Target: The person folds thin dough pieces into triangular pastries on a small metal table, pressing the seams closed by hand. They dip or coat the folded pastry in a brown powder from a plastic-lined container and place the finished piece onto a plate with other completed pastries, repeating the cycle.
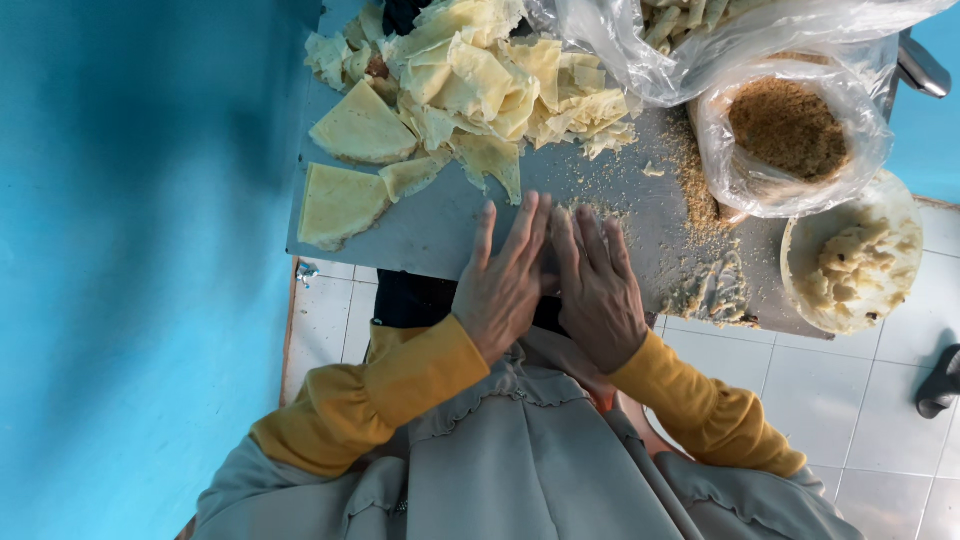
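Both hands flat on a grey tabletop [440, 235], palms down, side by side near its front edge. Left hand [503, 285] with fingers stretched forward and slightly fanned; right hand [597, 290] the same, its fingertips touching the left hand's index side. Pressed together over something small between them, hidden under the fingers; what it is, impossible to tell. Whether anything is actually gripped, also impossible to tell. Yellow sleeves [385, 395] over both forearms, grey cloth below.

Ahead of the hands, a heap of thin pale yellow wrapper pieces [490, 80], torn and crumpled, spread across the far part of the tabletop. Two flatter wedge-shaped pieces [345, 165] at the left of the heap, one nearer the front edge. To the right, a clear plastic bag of brown crumbs [790, 130], open at the top, with loose crumbs [695, 185] scattered on the surface beside it. Just right of that, a round white bowl [900, 215] of pale lumpy filling, overhanging the table's corner. Another clear bag [700, 35] at the top edge. Blue wall left, white floor tiles below.
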The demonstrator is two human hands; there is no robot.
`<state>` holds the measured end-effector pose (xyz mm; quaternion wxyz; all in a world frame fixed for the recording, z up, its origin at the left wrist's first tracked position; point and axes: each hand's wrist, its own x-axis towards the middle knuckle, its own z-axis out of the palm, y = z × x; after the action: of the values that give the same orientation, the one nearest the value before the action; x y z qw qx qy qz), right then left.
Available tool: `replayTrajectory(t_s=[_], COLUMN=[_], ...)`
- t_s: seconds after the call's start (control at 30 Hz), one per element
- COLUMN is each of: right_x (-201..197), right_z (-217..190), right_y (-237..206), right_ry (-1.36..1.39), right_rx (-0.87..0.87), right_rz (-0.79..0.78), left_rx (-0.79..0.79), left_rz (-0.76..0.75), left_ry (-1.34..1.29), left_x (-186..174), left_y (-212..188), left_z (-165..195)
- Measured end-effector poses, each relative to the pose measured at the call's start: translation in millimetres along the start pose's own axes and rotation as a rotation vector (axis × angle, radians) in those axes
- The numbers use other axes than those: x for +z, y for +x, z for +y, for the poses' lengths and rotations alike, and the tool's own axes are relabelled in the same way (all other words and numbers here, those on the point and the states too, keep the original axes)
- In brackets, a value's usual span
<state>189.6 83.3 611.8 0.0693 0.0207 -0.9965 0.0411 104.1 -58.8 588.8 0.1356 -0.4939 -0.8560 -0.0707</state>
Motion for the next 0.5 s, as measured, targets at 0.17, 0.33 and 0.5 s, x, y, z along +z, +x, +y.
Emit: replayTrajectory(t_s=[0.17,0.33,0.5], right_x=[-16,-19,-23], right_z=[21,18,24], right_y=[16,9,14], right_ry=[0.001,0.039,0.112], right_rx=[-0.016,-0.107,-0.034], right_rz=[0.002,0.037,0.068], left_rx=[-0.168,-0.178,-0.123], left_rz=[0.06,0.117,0.194], left_ry=[-0.306,-0.298,-0.293], left_x=[7,0,14], left_y=[7,-14,-15], left_z=[-10,-24,-37])
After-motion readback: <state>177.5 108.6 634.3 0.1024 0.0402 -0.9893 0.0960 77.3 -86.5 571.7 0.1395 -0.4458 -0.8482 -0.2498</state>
